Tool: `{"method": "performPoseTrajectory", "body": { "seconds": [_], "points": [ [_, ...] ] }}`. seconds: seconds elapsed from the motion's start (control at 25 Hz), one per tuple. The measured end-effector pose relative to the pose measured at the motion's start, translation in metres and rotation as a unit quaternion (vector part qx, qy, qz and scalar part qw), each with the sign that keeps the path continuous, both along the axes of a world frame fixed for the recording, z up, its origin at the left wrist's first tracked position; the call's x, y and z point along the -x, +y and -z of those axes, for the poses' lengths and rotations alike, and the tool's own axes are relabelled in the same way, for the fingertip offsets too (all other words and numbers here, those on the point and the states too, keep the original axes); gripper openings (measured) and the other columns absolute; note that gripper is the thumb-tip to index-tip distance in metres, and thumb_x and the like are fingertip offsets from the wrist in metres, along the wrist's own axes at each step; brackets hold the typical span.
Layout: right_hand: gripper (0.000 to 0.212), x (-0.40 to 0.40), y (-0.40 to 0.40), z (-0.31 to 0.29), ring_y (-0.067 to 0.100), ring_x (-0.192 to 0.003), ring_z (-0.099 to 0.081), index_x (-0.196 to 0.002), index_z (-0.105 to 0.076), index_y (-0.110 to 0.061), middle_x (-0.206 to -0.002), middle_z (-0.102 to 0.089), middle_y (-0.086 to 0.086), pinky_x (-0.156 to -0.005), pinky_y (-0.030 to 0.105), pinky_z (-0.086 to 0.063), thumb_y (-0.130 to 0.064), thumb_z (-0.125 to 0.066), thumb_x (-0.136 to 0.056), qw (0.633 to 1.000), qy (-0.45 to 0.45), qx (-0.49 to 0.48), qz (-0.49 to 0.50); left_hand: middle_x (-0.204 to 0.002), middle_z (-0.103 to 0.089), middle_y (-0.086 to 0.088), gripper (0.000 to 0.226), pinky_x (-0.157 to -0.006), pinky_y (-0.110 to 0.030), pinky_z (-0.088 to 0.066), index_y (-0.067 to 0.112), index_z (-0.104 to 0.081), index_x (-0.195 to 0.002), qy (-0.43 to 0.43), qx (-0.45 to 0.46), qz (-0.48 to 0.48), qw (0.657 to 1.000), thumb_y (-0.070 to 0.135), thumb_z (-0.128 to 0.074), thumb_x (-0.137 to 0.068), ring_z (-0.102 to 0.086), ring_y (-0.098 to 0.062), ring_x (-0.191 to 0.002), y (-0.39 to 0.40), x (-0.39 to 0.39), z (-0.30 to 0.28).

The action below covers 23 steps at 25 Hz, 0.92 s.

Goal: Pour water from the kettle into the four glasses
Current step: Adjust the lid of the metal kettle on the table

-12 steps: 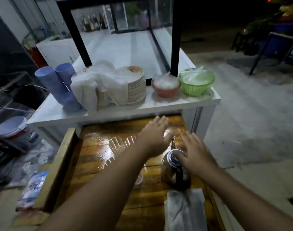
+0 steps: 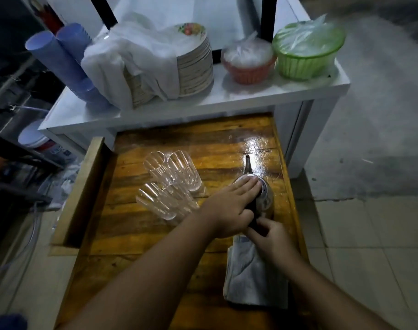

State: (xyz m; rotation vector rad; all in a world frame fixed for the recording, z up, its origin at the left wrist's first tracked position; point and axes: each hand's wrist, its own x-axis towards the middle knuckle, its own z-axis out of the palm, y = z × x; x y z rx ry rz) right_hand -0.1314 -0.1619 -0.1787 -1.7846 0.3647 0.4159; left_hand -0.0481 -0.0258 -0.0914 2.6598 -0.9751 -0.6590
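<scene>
Both hands meet at the kettle [image 2: 262,198]: left hand [image 2: 229,208] flat on its lid, right hand [image 2: 271,236] pinching the handle below.

Both forearms reach forward, bare. The left hand [image 2: 229,206] lies flat, palm down, fingers [image 2: 247,184] straight and together, pressing ahead of the grip. The right hand [image 2: 268,236] is just behind it, fingers curled closed around a dark handle [image 2: 253,219], the two hands almost touching.
</scene>
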Motion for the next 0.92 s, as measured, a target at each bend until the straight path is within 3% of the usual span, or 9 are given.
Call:
{"method": "performPoseTrajectory", "body": {
  "seconds": [0.08, 0.28, 0.4, 0.52, 0.6, 0.68, 0.8, 0.92],
  "points": [
    [0.017, -0.008, -0.005, 0.007, 0.024, -0.081, -0.072, -0.089, -0.074, -0.016, -0.085, -0.076, 0.009, -0.072, 0.044, -0.057, -0.033, -0.071, -0.088, 0.999, -0.013, -0.038, -0.027, -0.165, -0.001, 0.007, 0.072, -0.108, -0.025, 0.001, 0.025, -0.007, -0.157, 0.011, 0.002, -0.011, 1.0, 0.032, -0.032, -0.091, 0.004, -0.004, -0.15, 0.0, -0.002, 0.0],
    [0.019, -0.022, -0.003, 0.021, 0.02, -0.076, -0.074, -0.079, -0.073, -0.008, -0.072, -0.077, 0.007, -0.069, 0.026, -0.056, -0.016, -0.065, -0.094, 0.989, 0.008, -0.144, -0.01, -0.165, 0.003, 0.01, 0.069, -0.11, -0.025, 0.002, 0.026, -0.005, -0.157, 0.034, -0.011, -0.022, 0.999, 0.03, -0.032, -0.095, 0.006, -0.002, -0.149, -0.004, -0.003, -0.002],
    [0.04, -0.023, 0.003, 0.027, 0.035, -0.072, -0.071, -0.075, -0.068, 0.009, -0.068, -0.073, 0.018, -0.07, 0.036, -0.055, -0.023, -0.059, -0.098, 0.991, -0.016, -0.135, -0.01, -0.165, 0.002, 0.01, 0.072, -0.117, -0.032, -0.005, 0.027, -0.004, -0.157, 0.034, -0.012, -0.029, 0.999, 0.034, -0.029, -0.09, 0.007, -0.003, -0.149, -0.003, -0.002, 0.002],
    [0.042, -0.018, 0.008, 0.028, 0.021, -0.062, -0.064, -0.075, -0.062, 0.013, -0.061, -0.066, 0.009, -0.064, 0.035, -0.053, -0.017, -0.05, -0.101, 0.989, -0.058, -0.137, -0.016, -0.165, 0.002, 0.007, 0.073, -0.109, -0.027, -0.005, 0.025, -0.004, -0.157, 0.016, -0.021, -0.018, 0.999, 0.034, -0.029, -0.09, 0.006, -0.005, -0.15, -0.003, 0.0, 0.003],
    [0.04, -0.015, 0.01, 0.027, 0.017, -0.062, -0.064, -0.078, -0.063, 0.011, -0.063, -0.066, 0.013, -0.061, 0.029, -0.052, -0.016, -0.048, -0.102, 0.988, -0.083, -0.133, -0.018, -0.165, 0.002, 0.004, 0.074, -0.107, -0.025, -0.005, 0.022, -0.004, -0.158, -0.006, -0.021, -0.003, 1.0, 0.035, -0.028, -0.089, 0.006, -0.007, -0.15, -0.002, 0.001, 0.006],
    [0.041, -0.013, 0.013, 0.024, 0.013, -0.061, -0.063, -0.078, -0.064, 0.007, -0.066, -0.067, 0.014, -0.058, 0.023, -0.051, -0.024, -0.049, -0.099, 0.985, -0.099, -0.137, -0.02, -0.165, 0.001, 0.002, 0.075, -0.112, -0.027, -0.007, 0.019, -0.005, -0.158, -0.023, -0.006, 0.002, 1.0, 0.035, -0.029, -0.088, 0.005, -0.009, -0.151, 0.002, 0.003, 0.01],
    [0.039, -0.003, 0.016, 0.013, 0.003, -0.055, -0.062, -0.071, -0.064, -0.006, -0.06, -0.07, -0.002, -0.054, 0.015, -0.048, -0.039, -0.053, -0.087, 0.985, -0.113, -0.125, -0.023, -0.165, -0.001, -0.001, 0.075, -0.117, -0.033, -0.009, 0.017, -0.006, -0.157, -0.049, 0.006, 0.002, 0.999, 0.036, -0.031, -0.089, 0.006, -0.01, -0.151, 0.01, 0.019, 0.009],
    [0.055, 0.015, 0.022, -0.007, 0.009, -0.053, -0.064, -0.074, -0.066, -0.003, -0.06, -0.071, 0.002, -0.052, 0.018, -0.048, -0.058, -0.056, -0.076, 0.985, -0.117, -0.127, -0.011, -0.165, -0.002, 0.001, 0.075, -0.117, -0.031, -0.001, 0.019, -0.007, -0.157, -0.081, 0.032, 0.005, 0.996, 0.035, -0.033, -0.09, 0.008, -0.01, -0.151, 0.025, 0.038, -0.005]
  ]
}}
